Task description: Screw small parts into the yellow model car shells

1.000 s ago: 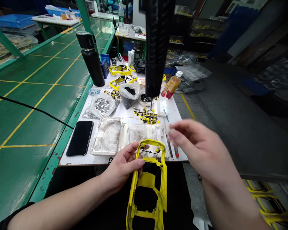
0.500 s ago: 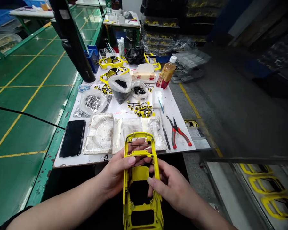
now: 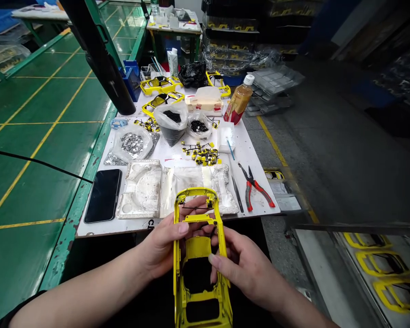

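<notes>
I hold a yellow toy car body shell (image 3: 198, 248) upside down in front of me, just below the white worktable's (image 3: 191, 159) near edge. My left hand (image 3: 164, 246) grips its left side, thumb on the rail. My right hand (image 3: 246, 264) clasps its right side, fingers curled against the frame near the middle. A thin black piece sits across the shell's front opening.
On the table lie a black phone (image 3: 103, 195), clear moulded trays (image 3: 141, 189), bags of small black parts (image 3: 172, 120), yellow-black clips (image 3: 201, 155), red-handled pliers (image 3: 254, 187), tweezers (image 3: 237, 195), a drink bottle (image 3: 239, 99) and yellow frames (image 3: 160, 86). More yellow shells (image 3: 376, 264) lie lower right.
My right hand came down from in front of the table and took hold of the shell's right side. The view shifted, revealing the pliers. Since half a second ago, little has moved.
</notes>
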The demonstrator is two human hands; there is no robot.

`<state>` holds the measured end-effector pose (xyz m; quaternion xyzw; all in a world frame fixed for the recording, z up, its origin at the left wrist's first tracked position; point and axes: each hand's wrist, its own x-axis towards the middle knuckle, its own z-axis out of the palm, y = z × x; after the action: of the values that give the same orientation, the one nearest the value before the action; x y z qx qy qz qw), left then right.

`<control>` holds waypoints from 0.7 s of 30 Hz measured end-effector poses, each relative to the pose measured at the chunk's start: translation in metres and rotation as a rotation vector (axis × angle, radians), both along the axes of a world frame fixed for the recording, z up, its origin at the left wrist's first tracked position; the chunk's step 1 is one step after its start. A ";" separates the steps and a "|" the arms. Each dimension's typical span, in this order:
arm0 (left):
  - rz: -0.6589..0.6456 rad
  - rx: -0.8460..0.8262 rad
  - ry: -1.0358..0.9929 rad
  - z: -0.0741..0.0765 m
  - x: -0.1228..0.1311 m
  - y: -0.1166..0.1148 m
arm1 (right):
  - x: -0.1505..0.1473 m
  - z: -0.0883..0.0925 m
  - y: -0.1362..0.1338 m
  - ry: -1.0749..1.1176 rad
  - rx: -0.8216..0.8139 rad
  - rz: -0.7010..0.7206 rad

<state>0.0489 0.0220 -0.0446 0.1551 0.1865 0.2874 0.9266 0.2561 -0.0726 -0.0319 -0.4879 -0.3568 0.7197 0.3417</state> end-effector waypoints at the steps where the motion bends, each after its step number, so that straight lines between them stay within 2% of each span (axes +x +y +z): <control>1: -0.003 -0.002 -0.001 0.000 0.000 0.000 | 0.000 0.000 0.000 0.000 -0.003 -0.003; 11: 0.006 0.009 0.054 0.003 0.000 0.001 | 0.000 -0.002 0.000 0.033 -0.005 -0.004; 17: -0.033 -0.013 0.186 0.010 -0.003 0.003 | 0.003 -0.002 -0.001 0.035 -0.016 -0.009; 21: -0.044 -0.026 0.155 0.011 -0.004 0.002 | 0.002 -0.002 -0.001 0.055 -0.024 -0.019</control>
<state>0.0449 0.0241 -0.0332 0.1690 0.2578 0.2517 0.9174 0.2584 -0.0739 -0.0339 -0.4752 -0.3339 0.7338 0.3525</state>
